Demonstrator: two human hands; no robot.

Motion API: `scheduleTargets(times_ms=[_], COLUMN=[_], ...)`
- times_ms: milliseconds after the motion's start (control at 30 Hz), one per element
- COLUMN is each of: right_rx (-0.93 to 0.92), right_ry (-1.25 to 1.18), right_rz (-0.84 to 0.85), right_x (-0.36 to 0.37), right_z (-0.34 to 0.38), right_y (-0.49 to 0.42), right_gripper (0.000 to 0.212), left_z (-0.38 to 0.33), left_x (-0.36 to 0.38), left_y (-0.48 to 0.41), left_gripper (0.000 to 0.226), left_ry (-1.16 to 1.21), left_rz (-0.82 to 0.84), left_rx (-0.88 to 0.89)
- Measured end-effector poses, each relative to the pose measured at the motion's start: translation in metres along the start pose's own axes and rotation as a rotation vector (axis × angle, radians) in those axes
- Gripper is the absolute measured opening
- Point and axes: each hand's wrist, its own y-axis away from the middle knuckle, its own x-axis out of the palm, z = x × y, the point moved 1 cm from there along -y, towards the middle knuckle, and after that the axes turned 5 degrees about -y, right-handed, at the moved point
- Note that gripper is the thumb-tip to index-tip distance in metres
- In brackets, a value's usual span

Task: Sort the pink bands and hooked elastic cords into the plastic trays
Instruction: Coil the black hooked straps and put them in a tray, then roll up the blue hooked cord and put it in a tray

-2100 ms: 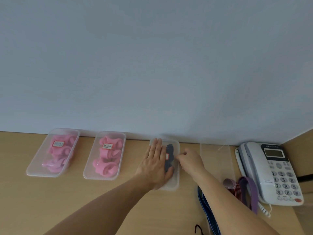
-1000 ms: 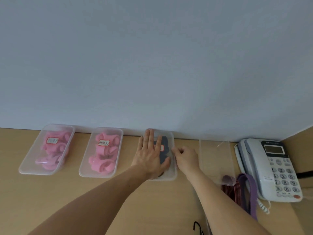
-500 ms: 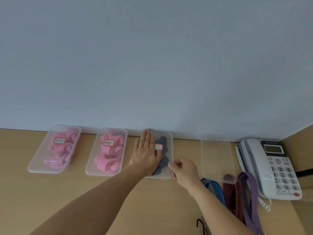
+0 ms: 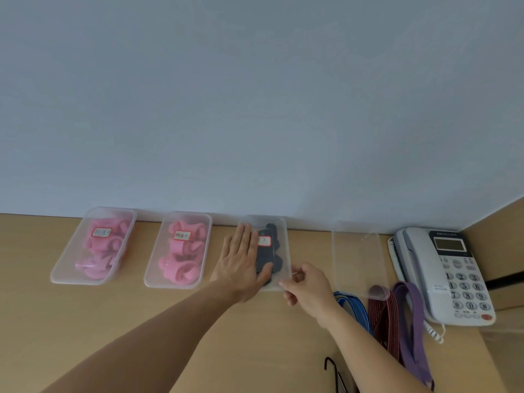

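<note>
Our left hand point(image 4: 241, 268) lay flat, fingers straight, on the clear plastic tray point(image 4: 285, 251), whose red-edged label point(image 4: 264, 241) we couldn't read. Our right hand point(image 4: 309, 287) pinched its rounded near corner.

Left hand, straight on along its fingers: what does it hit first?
Likely the wall: the left hand lies flat on the dark-filled tray, fingers near its far rim, which seems to sit against the wall.
</note>
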Motion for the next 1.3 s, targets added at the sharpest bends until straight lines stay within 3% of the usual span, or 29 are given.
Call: scheduleTargets(times_ms=[167,367,467,600,800,1067,1300], right_rx=[0.003,0.043,0.004,-0.056,-0.122,-0.133,-0.125], right_ry=[-0.113,-0.123,-0.011,0.170,0.371,0.389,0.502], right_rz=[-0.001,0.036,-0.070,-0.132,-0.228,-0.259,-0.141], right_x=[-0.002,-0.008,-0.007,-0.005,-0.008,-0.009,-0.016], right_z=[-0.012,-0.010,0.001,0.008,0.006,0.003,0.015], right_y=[0.001,-0.002,-0.014,-0.025,-0.027,-0.028,-0.026], right_gripper=[0.024,0.020,0.024,0.009,0.011,0.009,0.008], left_z=[0.002,0.004,0.007,0.006,-0.002,-0.008,-0.010], left_x=[0.004,-0.001,-0.006,-0.008,-0.010,-0.016,-0.035], left_y=[-0.008,-0.010,-0.010,-0.001,-0.004,-0.004,-0.003], left_gripper=[0.085,0.086,0.078,0.073,0.072,0.075,0.069], left_ry=[0.023,0.093,0.169,0.127,0.080,0.143,0.213], left_rz=[-0.006,0.055,0.068,-0.033,0.033,0.052,0.099], left_rx=[0.064,0.071,0.087,0.005,-0.086,-0.116,-0.141])
